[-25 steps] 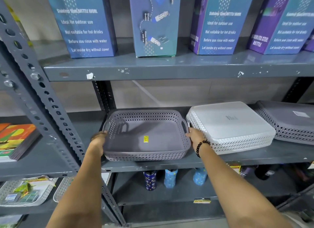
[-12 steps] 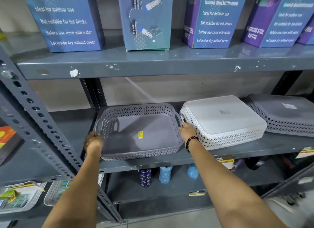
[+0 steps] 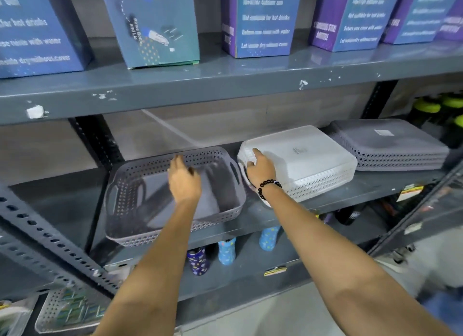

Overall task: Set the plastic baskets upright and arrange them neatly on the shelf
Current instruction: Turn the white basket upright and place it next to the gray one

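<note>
A grey perforated basket (image 3: 130, 198) stands upright at the left of the middle shelf (image 3: 275, 218). To its right lies a white basket (image 3: 308, 160), upside down. Further right, grey baskets (image 3: 390, 148) sit stacked, also upside down. My left hand (image 3: 184, 180) hovers over the upright grey basket with fingers apart, holding nothing. My right hand (image 3: 260, 168), with a black bead bracelet at the wrist, grips the near left corner of the white basket, fingers curled over its edge.
Tall blue and purple bottle boxes (image 3: 157, 25) line the shelf above. Patterned bottles (image 3: 226, 250) stand on the shelf below. A perforated steel upright (image 3: 50, 240) crosses at the left. Green-capped bottles (image 3: 451, 110) sit at the far right.
My left hand let go of the grey basket's left side and moved right, over its middle. My right hand shifted from the grey basket's right handle onto the white basket's corner. The view turned right.
</note>
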`<state>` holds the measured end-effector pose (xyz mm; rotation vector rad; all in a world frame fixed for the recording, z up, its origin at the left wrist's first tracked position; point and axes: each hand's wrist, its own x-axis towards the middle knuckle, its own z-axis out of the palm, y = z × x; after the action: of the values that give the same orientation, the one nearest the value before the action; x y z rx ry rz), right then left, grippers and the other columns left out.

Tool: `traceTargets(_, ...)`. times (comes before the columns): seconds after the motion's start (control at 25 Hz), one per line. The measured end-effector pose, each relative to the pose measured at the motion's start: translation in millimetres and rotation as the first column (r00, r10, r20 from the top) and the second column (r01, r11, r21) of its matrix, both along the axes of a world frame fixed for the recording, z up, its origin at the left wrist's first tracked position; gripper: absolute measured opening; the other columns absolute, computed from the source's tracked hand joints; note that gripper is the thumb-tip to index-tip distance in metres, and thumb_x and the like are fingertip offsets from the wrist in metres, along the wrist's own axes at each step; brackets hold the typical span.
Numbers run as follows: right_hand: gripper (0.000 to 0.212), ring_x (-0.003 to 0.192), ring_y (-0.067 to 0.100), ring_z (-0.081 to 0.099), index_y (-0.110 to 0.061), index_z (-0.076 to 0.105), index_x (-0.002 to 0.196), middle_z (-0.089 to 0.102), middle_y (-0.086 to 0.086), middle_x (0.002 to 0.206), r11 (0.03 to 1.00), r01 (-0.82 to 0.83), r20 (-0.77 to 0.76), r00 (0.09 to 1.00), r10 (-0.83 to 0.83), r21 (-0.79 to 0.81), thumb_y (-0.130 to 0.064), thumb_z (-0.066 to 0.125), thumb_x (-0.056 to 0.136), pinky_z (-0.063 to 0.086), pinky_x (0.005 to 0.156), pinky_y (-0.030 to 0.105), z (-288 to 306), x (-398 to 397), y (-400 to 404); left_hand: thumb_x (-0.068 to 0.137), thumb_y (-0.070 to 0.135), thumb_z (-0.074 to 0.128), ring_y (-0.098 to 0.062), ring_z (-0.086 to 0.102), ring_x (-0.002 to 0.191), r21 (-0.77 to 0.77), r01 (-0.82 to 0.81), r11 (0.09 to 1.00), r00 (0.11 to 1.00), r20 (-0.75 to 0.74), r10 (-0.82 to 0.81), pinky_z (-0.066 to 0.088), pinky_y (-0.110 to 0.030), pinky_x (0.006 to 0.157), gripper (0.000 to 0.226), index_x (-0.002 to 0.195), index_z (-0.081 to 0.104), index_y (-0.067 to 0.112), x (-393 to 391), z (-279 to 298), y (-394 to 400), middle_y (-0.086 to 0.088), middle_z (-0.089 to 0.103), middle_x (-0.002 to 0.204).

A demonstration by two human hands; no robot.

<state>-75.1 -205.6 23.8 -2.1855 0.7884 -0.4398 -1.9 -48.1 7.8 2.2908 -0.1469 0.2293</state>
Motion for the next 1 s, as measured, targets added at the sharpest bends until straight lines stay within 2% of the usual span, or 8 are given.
traceTargets(0.16,0.05,0.11,0.038,0.058,-0.007,0.034,0.143,0.061,0.025,0.12,0.997,0.058,-0.032,0.998,-0.06,-0.059,-0.006,0.04,0.093,0.051,0.092,0.042,-0.1,-17.8,-57.6,0.091,0.009,0.047,-0.037,0.045,0.128,-0.055,0.184,0.981,0.983,0.03,-0.183,0.04,-0.046,0.105,0.047,0.137,0.041,0.003,-7.1,-0.3,-81.9,-0.021,0.046,0.14)
traceTargets(0.32,0.047,0.116,0.037,0.054,-0.003,0.039,0.139,0.058,0.024,0.125,0.986,0.088,-0.057,0.994,-0.097,-0.141,-0.004,0.043,0.092,0.049,0.094,0.041,-1.7,-30.5,-125.5,0.094,0.017,0.045,-0.035,0.045,0.13,-0.048,0.261,0.964,0.965,-0.025,-0.262,0.041,-0.044,0.106,0.047,0.139,0.038,0.003,-18.1,-1.2,-163.5,-0.019,0.043,0.143)
traceTargets(0.48,0.043,0.12,0.037,0.05,0.002,0.043,0.134,0.056,0.024,0.126,0.959,0.033,-0.127,0.989,-0.071,-0.281,-0.005,0.044,0.092,0.045,0.1,0.043,-3.7,-29.0,-198.1,0.095,0.027,0.043,-0.038,0.029,0.139,0.036,0.107,0.994,0.974,-0.206,-0.097,0.029,-0.045,0.115,0.061,0.143,0.023,-0.005,-16.8,-9.1,-220.1,-0.024,0.027,0.152)
traceTargets(0.56,0.043,0.126,0.035,0.043,0.0,0.043,0.134,0.052,0.022,0.132,0.935,-0.002,-0.215,0.973,-0.08,-0.356,-0.012,0.043,0.093,0.039,0.105,0.044,-5.8,-23.7,-229.0,0.096,0.033,0.04,-0.038,0.019,0.144,0.054,-0.009,0.998,0.94,-0.341,0.027,0.022,-0.044,0.118,0.069,0.146,0.013,-0.005,-14.6,-10.0,-231.6,-0.023,0.016,0.156)
traceTargets(0.64,0.045,0.135,0.034,0.034,-0.003,0.04,0.135,0.043,0.02,0.141,0.922,-0.021,-0.326,0.938,-0.115,-0.388,-0.02,0.041,0.094,0.03,0.111,0.049,-9.5,-17.3,-254.8,0.096,0.04,0.037,-0.037,0.022,0.143,0.037,-0.117,0.992,0.896,-0.428,0.121,0.025,-0.046,0.115,0.074,0.147,0.009,-0.005,-14.4,-11.2,-239.2,-0.022,0.016,0.157)
traceTargets(0.8,0.06,0.143,0.033,0.018,-0.004,0.023,0.146,0.022,0.019,0.154,0.977,0.011,-0.492,0.862,-0.117,-0.213,-0.033,0.035,0.095,0.013,0.116,0.056,-14.7,-8.1,-284.2,0.095,0.05,0.031,-0.037,0.037,0.136,0.052,-0.28,0.959,0.826,-0.495,0.268,0.033,-0.045,0.108,0.075,0.145,0.019,-0.005,-14.4,-13.6,-245.6,-0.021,0.031,0.151)
traceTargets(0.92,0.065,0.139,0.036,0.027,-0.003,0.021,0.146,0.026,0.019,0.152,0.995,0.078,-0.509,0.856,-0.095,-0.056,-0.041,0.033,0.094,0.023,0.114,0.054,-15.1,-5.9,-293.3,0.094,0.051,0.03,-0.038,0.047,0.127,0.036,-0.333,0.942,0.807,-0.505,0.305,0.039,-0.044,0.103,0.071,0.139,0.031,-0.004,-17.5,-11.7,-246.4,-0.022,0.045,0.142)
traceTargets(1.0,0.067,0.135,0.036,0.034,-0.003,0.026,0.143,0.031,0.02,0.149,0.991,0.132,-0.444,0.889,-0.108,0.024,-0.046,0.033,0.092,0.029,0.111,0.049,-10.7,-6.2,-293.6,0.095,0.052,0.028,-0.039,0.05,0.124,-0.005,-0.342,0.94,0.826,-0.478,0.298,0.04,-0.045,0.1,0.069,0.135,0.036,-0.003,-22.9,-6.4,-246.0,-0.023,0.049,0.138)
